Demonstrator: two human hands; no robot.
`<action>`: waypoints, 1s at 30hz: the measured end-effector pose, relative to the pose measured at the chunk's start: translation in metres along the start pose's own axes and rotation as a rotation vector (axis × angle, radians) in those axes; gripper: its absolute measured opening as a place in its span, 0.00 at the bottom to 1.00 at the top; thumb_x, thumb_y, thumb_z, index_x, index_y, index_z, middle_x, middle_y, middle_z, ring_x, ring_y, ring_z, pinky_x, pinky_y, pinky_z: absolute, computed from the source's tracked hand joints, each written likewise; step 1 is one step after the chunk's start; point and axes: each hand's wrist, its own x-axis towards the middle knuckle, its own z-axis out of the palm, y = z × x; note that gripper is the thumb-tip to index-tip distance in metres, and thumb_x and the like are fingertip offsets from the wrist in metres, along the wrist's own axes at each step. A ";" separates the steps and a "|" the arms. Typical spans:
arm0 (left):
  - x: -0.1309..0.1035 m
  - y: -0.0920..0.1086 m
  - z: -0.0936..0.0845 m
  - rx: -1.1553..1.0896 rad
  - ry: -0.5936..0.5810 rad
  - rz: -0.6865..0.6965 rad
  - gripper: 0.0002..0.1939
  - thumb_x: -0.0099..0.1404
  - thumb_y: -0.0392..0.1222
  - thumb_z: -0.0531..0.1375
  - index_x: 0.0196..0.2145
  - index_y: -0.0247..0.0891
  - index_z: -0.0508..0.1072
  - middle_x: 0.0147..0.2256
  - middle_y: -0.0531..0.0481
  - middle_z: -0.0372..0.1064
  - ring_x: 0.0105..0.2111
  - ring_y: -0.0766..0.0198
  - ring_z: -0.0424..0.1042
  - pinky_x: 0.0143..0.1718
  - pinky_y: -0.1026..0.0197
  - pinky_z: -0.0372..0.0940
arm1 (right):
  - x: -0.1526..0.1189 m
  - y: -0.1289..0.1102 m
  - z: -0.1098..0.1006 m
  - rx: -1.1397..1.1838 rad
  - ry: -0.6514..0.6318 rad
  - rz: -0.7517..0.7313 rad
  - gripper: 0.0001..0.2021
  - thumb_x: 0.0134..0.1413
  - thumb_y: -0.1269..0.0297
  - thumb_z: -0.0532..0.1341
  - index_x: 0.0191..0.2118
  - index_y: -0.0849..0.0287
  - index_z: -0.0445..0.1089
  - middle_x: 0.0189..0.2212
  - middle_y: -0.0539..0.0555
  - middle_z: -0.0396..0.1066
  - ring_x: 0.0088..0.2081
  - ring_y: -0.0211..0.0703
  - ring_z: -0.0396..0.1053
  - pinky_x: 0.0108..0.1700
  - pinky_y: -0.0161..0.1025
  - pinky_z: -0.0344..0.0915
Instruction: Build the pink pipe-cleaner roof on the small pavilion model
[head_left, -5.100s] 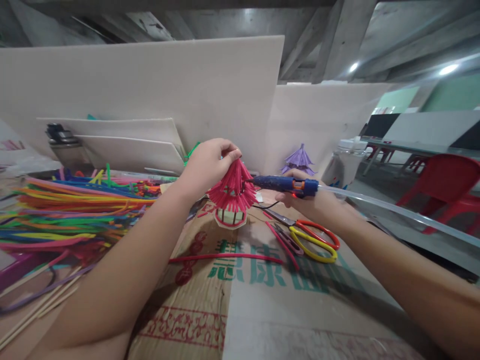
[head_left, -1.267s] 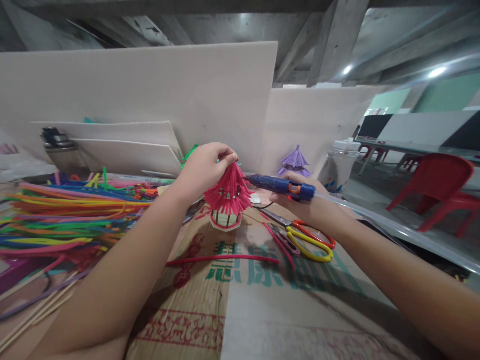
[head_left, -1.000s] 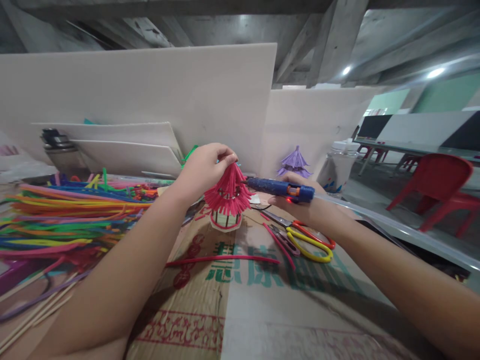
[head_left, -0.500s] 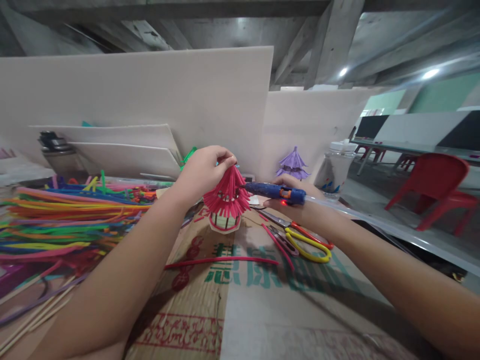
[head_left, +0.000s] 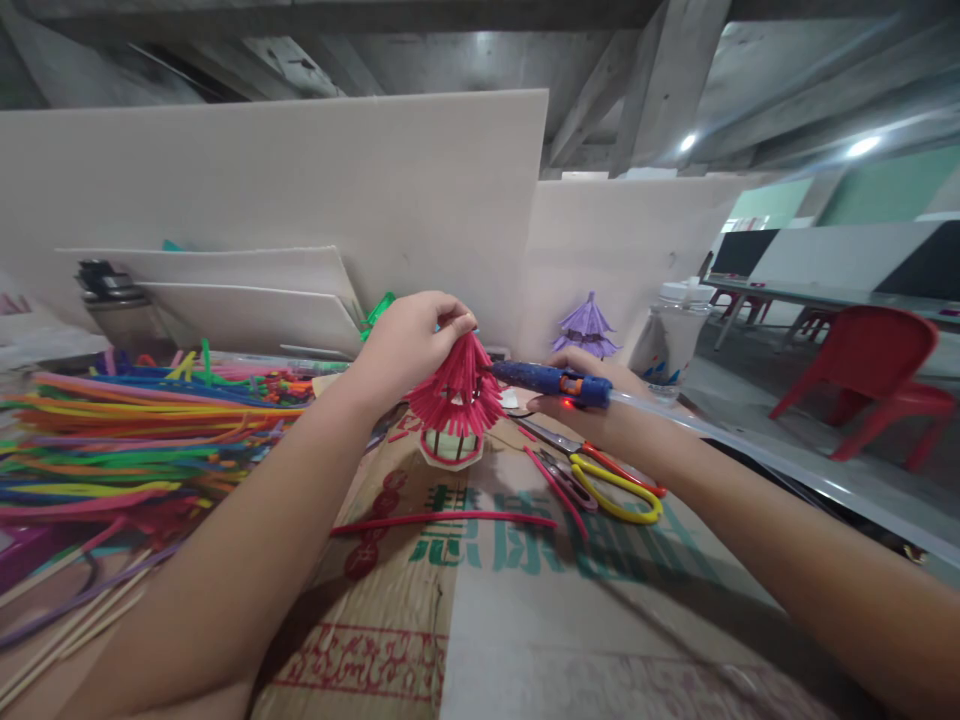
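My left hand [head_left: 420,335] pinches the peak of a small red pavilion model [head_left: 456,400], whose two-tiered roof looks made of pipe cleaners. Thin posts and a pale many-sided base show beneath the roof. From the right, my right hand [head_left: 592,385] grips a blue glue gun [head_left: 551,382] with a small red light glowing on it. Its nozzle meets the right side of the red roof; the exact contact spot is too small to make out. A clear glue stick [head_left: 652,408] sticks out of the gun's back end.
Scissors with yellow and orange handles [head_left: 619,495] lie by red pipe cleaners [head_left: 457,518] on the cardboard [head_left: 525,620]. Colourful pipe cleaners [head_left: 150,430] are heaped at left. A purple roofed model [head_left: 589,325] and a clear jar [head_left: 667,340] stand behind my right hand.
The red pavilion has turned and tilted slightly under my left hand. The glue gun stays against its roof, almost unmoved.
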 end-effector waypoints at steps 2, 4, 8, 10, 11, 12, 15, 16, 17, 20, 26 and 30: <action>0.000 0.001 0.000 -0.004 -0.003 0.003 0.15 0.68 0.45 0.55 0.37 0.36 0.80 0.38 0.45 0.79 0.39 0.56 0.74 0.43 0.58 0.63 | 0.000 -0.001 0.000 -0.001 -0.004 -0.007 0.17 0.49 0.47 0.65 0.39 0.52 0.71 0.25 0.49 0.72 0.26 0.43 0.66 0.27 0.35 0.53; 0.000 0.001 0.000 -0.002 -0.007 0.005 0.15 0.69 0.45 0.55 0.37 0.36 0.80 0.38 0.45 0.79 0.39 0.56 0.74 0.43 0.58 0.63 | 0.000 -0.002 0.000 -0.012 0.003 -0.009 0.16 0.49 0.48 0.66 0.39 0.52 0.71 0.24 0.48 0.71 0.27 0.43 0.67 0.27 0.35 0.53; -0.001 0.002 0.000 0.009 -0.017 0.014 0.15 0.69 0.45 0.54 0.38 0.36 0.79 0.38 0.45 0.78 0.39 0.56 0.74 0.42 0.59 0.63 | -0.001 -0.002 -0.001 -0.008 0.024 -0.021 0.17 0.49 0.46 0.66 0.39 0.52 0.71 0.23 0.48 0.70 0.26 0.42 0.65 0.27 0.35 0.52; -0.001 0.003 0.001 0.022 -0.023 0.021 0.15 0.69 0.45 0.54 0.37 0.36 0.80 0.38 0.45 0.78 0.39 0.56 0.74 0.42 0.58 0.63 | -0.001 -0.002 -0.001 0.009 0.030 -0.039 0.17 0.49 0.46 0.65 0.39 0.52 0.70 0.23 0.48 0.69 0.26 0.42 0.64 0.28 0.35 0.52; -0.001 0.003 0.001 0.028 -0.027 0.024 0.15 0.69 0.45 0.54 0.37 0.36 0.80 0.37 0.45 0.78 0.38 0.56 0.74 0.42 0.58 0.63 | -0.001 -0.002 -0.001 0.013 0.035 -0.044 0.17 0.49 0.46 0.65 0.38 0.52 0.70 0.23 0.48 0.69 0.25 0.41 0.63 0.28 0.35 0.52; -0.001 0.003 0.002 0.034 -0.030 0.028 0.15 0.69 0.45 0.54 0.37 0.37 0.80 0.37 0.46 0.78 0.38 0.56 0.74 0.41 0.58 0.63 | -0.002 -0.001 -0.001 0.013 0.041 -0.047 0.16 0.49 0.47 0.65 0.38 0.52 0.70 0.23 0.48 0.69 0.25 0.41 0.63 0.28 0.35 0.52; -0.001 0.004 0.002 0.037 -0.039 0.039 0.15 0.68 0.44 0.54 0.36 0.37 0.79 0.37 0.46 0.78 0.38 0.56 0.73 0.42 0.58 0.62 | -0.001 0.000 -0.001 0.000 0.058 -0.052 0.15 0.50 0.48 0.65 0.38 0.52 0.70 0.23 0.48 0.69 0.26 0.41 0.63 0.28 0.35 0.52; -0.001 0.005 0.002 0.038 -0.041 0.041 0.15 0.69 0.44 0.54 0.36 0.37 0.79 0.37 0.46 0.78 0.38 0.56 0.73 0.42 0.58 0.62 | -0.001 0.000 -0.001 -0.003 0.060 -0.052 0.15 0.50 0.48 0.65 0.38 0.52 0.70 0.24 0.48 0.70 0.26 0.41 0.64 0.28 0.35 0.52; -0.001 0.005 0.002 0.038 -0.043 0.042 0.15 0.69 0.44 0.54 0.36 0.37 0.79 0.37 0.46 0.78 0.38 0.56 0.73 0.42 0.58 0.62 | -0.001 0.000 -0.001 -0.001 0.058 -0.050 0.15 0.50 0.47 0.65 0.38 0.52 0.70 0.24 0.48 0.70 0.26 0.41 0.64 0.28 0.35 0.52; -0.002 0.006 0.001 0.043 -0.045 0.044 0.15 0.68 0.44 0.54 0.36 0.37 0.79 0.37 0.45 0.78 0.38 0.56 0.73 0.41 0.57 0.62 | -0.002 -0.002 -0.001 0.009 0.055 -0.038 0.15 0.49 0.47 0.65 0.38 0.52 0.70 0.23 0.48 0.70 0.26 0.42 0.64 0.28 0.35 0.52; -0.002 0.005 0.002 0.038 -0.052 0.065 0.15 0.68 0.46 0.54 0.35 0.38 0.78 0.36 0.46 0.78 0.38 0.56 0.73 0.40 0.58 0.62 | -0.002 -0.004 -0.001 0.039 0.079 -0.051 0.15 0.49 0.48 0.66 0.37 0.52 0.70 0.23 0.47 0.70 0.25 0.41 0.63 0.28 0.35 0.52; -0.001 0.006 0.003 0.028 -0.066 0.074 0.15 0.68 0.45 0.54 0.35 0.37 0.78 0.36 0.46 0.78 0.38 0.56 0.73 0.40 0.58 0.62 | -0.002 -0.003 -0.001 0.050 0.079 -0.049 0.16 0.48 0.48 0.66 0.38 0.52 0.70 0.24 0.48 0.71 0.26 0.42 0.64 0.29 0.35 0.53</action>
